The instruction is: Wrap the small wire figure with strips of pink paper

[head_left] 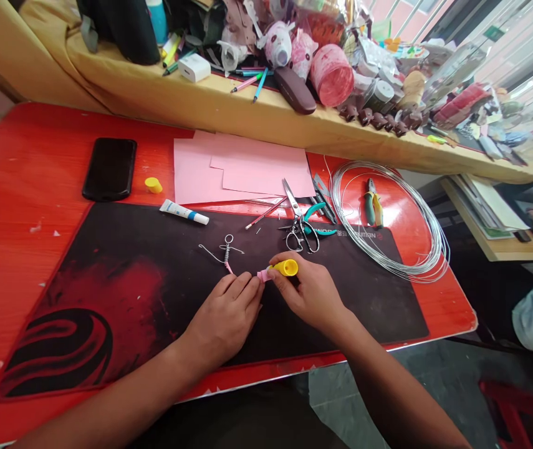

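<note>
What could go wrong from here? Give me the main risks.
The yellow tube meets the pink strip right at the left hand's fingertips, so any glue could smear onto them. That hand is also close to the wire figure; a slip might bend it. The right hand could knock the nearby scissors.

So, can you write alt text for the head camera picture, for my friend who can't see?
A person's right hand holds a yellow glue stick right by a small pink strip at the left hand, over a dark mat. Nearby lie a twisted-wire figure, scissors and a wire coil.
</note>
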`<state>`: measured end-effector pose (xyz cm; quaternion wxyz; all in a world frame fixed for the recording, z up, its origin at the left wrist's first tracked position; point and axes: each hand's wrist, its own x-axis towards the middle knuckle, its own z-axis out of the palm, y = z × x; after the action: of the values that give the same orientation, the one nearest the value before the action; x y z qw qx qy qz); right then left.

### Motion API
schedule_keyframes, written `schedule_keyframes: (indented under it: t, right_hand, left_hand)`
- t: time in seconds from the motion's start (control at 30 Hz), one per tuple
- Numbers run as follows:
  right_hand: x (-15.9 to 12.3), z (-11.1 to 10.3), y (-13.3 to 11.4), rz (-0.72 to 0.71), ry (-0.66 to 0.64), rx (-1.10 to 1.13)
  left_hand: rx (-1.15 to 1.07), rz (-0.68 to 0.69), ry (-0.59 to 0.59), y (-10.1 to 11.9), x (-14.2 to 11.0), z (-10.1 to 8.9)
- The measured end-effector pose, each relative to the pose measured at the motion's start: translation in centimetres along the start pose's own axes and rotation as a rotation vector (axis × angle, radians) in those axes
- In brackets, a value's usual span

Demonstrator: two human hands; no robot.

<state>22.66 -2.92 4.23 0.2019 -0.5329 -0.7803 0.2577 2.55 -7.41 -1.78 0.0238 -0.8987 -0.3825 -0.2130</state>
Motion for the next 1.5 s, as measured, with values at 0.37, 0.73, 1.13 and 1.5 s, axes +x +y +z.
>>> schedule_keyframes:
  t: [0.37, 0.73, 1.13, 1.5]
  right_hand:
    - [-2.0, -2.6, 1.8, 0.135, 0.141, 0.077]
    - [-2.7, -1.0, 2.6, 0.155, 0.266, 0.388]
    - [-4.6, 1.7, 5.0, 0.347, 0.393, 0.914]
    - [-5.0, 1.7, 5.3, 0.316, 0.373, 1.020]
  left_hand:
    - [-0.021, -0.038, -0.008, 0.0, 0.1, 0.0]
    - [-0.073, -0.050, 0.014, -0.2, 0.8, -0.1]
    - [-0.120, -0.170, -0.092, -0.6, 3.7, -0.6]
    - [-0.059, -0.224, -0.230, 0.2, 5.6, 0.1]
